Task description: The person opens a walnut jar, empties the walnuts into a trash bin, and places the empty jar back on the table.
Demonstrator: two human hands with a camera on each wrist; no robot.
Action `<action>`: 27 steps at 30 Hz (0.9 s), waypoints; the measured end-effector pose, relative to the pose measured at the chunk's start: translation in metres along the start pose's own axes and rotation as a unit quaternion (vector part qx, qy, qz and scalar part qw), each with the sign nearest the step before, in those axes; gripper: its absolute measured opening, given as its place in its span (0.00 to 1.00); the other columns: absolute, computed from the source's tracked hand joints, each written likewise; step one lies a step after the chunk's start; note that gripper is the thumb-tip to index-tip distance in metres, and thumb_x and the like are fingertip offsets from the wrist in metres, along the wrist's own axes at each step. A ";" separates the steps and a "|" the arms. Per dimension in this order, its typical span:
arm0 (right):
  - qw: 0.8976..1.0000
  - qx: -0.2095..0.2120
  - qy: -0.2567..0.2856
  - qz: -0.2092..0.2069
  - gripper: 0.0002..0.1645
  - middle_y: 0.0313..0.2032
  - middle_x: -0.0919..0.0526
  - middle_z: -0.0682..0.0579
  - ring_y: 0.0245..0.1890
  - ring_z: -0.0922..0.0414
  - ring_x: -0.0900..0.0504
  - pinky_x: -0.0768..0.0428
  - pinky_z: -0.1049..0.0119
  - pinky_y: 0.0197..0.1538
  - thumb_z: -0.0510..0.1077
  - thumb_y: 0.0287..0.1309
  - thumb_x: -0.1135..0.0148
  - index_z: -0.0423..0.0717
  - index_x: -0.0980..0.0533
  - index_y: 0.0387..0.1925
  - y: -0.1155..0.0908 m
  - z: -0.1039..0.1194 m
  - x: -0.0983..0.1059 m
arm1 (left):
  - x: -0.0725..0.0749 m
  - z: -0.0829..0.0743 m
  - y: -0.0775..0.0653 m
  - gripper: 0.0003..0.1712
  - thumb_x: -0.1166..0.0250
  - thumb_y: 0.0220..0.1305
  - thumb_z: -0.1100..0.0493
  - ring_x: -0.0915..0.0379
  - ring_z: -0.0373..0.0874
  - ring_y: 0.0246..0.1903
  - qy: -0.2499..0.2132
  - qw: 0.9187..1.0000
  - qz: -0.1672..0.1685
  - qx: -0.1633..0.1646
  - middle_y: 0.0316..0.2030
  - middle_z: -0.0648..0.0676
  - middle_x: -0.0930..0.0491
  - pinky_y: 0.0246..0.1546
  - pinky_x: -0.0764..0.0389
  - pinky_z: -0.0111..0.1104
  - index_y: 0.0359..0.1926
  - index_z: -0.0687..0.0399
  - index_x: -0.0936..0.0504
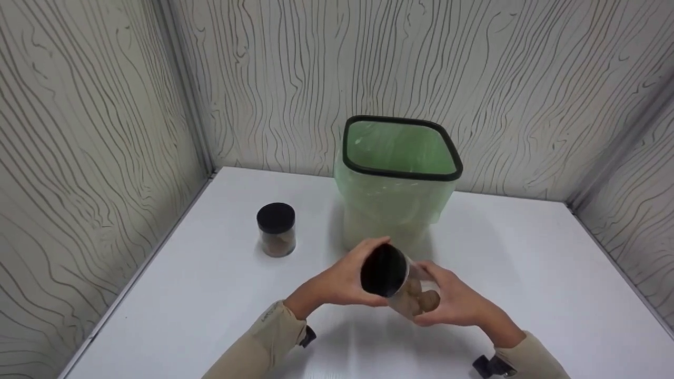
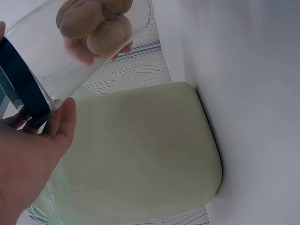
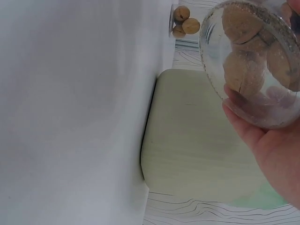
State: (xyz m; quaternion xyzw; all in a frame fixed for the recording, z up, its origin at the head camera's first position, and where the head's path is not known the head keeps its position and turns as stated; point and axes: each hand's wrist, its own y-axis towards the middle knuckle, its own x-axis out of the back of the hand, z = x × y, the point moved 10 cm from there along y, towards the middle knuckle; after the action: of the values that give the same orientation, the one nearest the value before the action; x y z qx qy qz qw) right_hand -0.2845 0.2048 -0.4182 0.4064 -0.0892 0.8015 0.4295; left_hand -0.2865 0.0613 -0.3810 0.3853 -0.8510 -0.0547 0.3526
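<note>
Both hands hold a clear jar (image 3: 213,51) tilted above the table, with several walnuts (image 2: 110,35) lying inside near its base. The left hand (image 1: 350,279) grips the jar's black lid (image 1: 383,270), fingers around its rim. Around the clear body near the bottom curls the right hand (image 1: 455,297), thumb and fingers on opposite sides. In the left wrist view the lid sits on the jar's mouth, with the left fingertips (image 2: 68,117) right at its edge. The right wrist view looks at the jar's round base, walnuts showing through it.
A green bin (image 1: 395,205) with a black rim (image 1: 403,173) and a liner stands behind the hands. To the left is a second black-lidded jar (image 1: 277,231) with walnuts (image 3: 185,23) inside. Patterned walls (image 1: 295,84) enclose the white table (image 1: 200,295).
</note>
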 end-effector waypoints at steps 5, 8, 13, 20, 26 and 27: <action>1.000 0.002 -0.014 -0.011 0.49 0.55 0.26 0.60 0.55 0.58 0.27 0.28 0.45 0.54 0.57 0.38 0.22 0.59 0.37 0.61 0.001 0.001 0.002 | 0.002 -0.001 0.001 0.55 0.27 0.48 0.48 0.39 0.39 0.56 0.004 1.000 -0.028 -0.007 0.63 0.48 0.41 0.54 0.30 0.34 0.72 0.46 0.49; 1.000 0.001 -0.023 -0.018 0.49 0.56 0.27 0.60 0.55 0.58 0.27 0.28 0.44 0.53 0.58 0.38 0.23 0.58 0.37 0.62 0.000 0.001 0.003 | 0.002 0.001 0.001 0.54 0.27 0.48 0.47 0.38 0.39 0.55 0.008 0.999 -0.043 0.005 0.62 0.48 0.40 0.53 0.30 0.34 0.72 0.47 0.48; 0.999 0.009 -0.040 -0.033 0.49 0.57 0.28 0.58 0.56 0.55 0.27 0.28 0.44 0.53 0.59 0.40 0.24 0.55 0.38 0.63 0.000 0.003 0.005 | 0.003 0.003 0.001 0.53 0.28 0.49 0.45 0.38 0.39 0.55 0.011 0.997 -0.066 0.036 0.62 0.48 0.39 0.54 0.30 0.35 0.71 0.49 0.46; 0.996 0.026 -0.064 -0.059 0.50 0.57 0.28 0.61 0.56 0.58 0.27 0.26 0.48 0.53 0.59 0.38 0.23 0.57 0.38 0.63 0.001 0.009 0.008 | 0.005 0.002 0.001 0.53 0.27 0.48 0.45 0.37 0.40 0.53 0.007 0.993 -0.098 0.068 0.60 0.49 0.38 0.52 0.29 0.34 0.70 0.55 0.45; 0.992 0.031 -0.089 -0.081 0.52 0.56 0.28 0.61 0.54 0.58 0.26 0.26 0.49 0.52 0.54 0.35 0.21 0.56 0.38 0.63 0.002 0.010 0.011 | 0.006 0.004 -0.001 0.53 0.28 0.48 0.43 0.36 0.40 0.53 -0.005 0.988 -0.122 0.095 0.60 0.49 0.37 0.52 0.28 0.34 0.70 0.54 0.44; 0.992 0.032 -0.089 -0.083 0.52 0.56 0.28 0.61 0.54 0.58 0.26 0.25 0.48 0.51 0.54 0.35 0.20 0.56 0.38 0.62 0.002 0.010 0.011 | 0.006 0.005 -0.001 0.53 0.28 0.48 0.43 0.36 0.40 0.53 -0.008 0.988 -0.124 0.096 0.60 0.49 0.37 0.52 0.28 0.34 0.70 0.54 0.44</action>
State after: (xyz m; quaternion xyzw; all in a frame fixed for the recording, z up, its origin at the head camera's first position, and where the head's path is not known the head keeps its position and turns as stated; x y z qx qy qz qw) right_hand -0.2832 0.2058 -0.4030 0.4961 -0.0673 0.7262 0.4711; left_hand -0.2918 0.0551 -0.3814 0.5198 -0.8004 -0.0191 0.2978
